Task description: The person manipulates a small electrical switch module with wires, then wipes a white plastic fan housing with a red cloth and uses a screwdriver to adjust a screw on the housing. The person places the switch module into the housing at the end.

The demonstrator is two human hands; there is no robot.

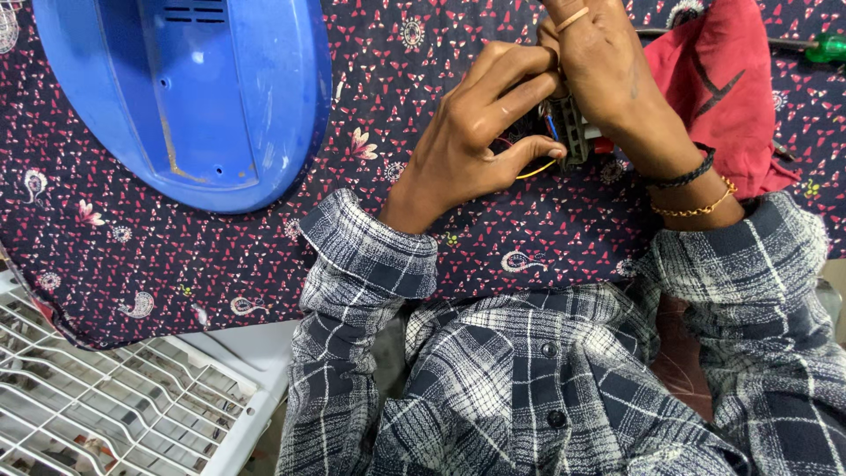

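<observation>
The work surface is a dark patterned cloth (220,256) with small red and white motifs, spread across nearly the whole view. On its far left lies a large blue plastic housing (189,97), rounded in outline, hollow side up, with vent slots near its far edge. At the near left corner, below the cloth's edge, sits a white wire grille (106,405) in a white frame. A red cloth (727,88) lies bunched at the far right, just beside the right wrist, and a screwdriver with a green handle (827,47) lies beyond it at the far right edge.

The person wears a checked shirt in dark blue and white; both sleeves enter from the near edge.

The left hand (471,137) is curled, with thumb and fingers closed in a pinch on the wiring of a small electrical component (568,132). The right hand (604,66) comes in from the right, its back to the camera, fingers folded down over the far side of the same component and gripping it. The right wrist carries a black band and a gold chain bracelet.

The component sits between the two hands, right of centre and toward the far side, just above the cloth. It shows a grey ribbed body. A yellow wire (539,169) loops out beneath the left thumb.
</observation>
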